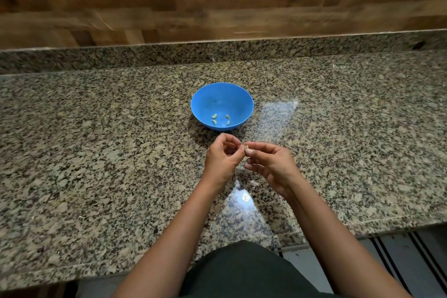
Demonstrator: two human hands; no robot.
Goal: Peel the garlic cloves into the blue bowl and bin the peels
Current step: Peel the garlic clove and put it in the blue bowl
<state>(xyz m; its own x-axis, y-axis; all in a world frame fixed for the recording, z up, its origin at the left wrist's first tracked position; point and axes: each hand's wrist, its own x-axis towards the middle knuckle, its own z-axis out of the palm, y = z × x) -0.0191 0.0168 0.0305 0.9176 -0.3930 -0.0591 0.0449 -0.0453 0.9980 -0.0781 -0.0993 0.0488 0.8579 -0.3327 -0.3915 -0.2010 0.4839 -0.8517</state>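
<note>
A blue bowl [222,94] stands on the granite counter with several peeled garlic cloves [214,116] lying at its bottom. Just in front of the bowl, above the counter, my left hand [221,159] and my right hand [271,164] meet fingertip to fingertip. Both pinch one small garlic clove [247,149] between thumbs and forefingers. The clove is mostly hidden by the fingers. A few pale scraps that look like peel [252,182] lie on the counter under my hands, hard to tell apart from the speckled stone.
The speckled granite counter [96,152] runs wide to both sides, backed by a low granite upstand and a wood-panelled wall [169,7]. Its front edge drops to a tiled floor [399,249] at the lower right. No bin is in view.
</note>
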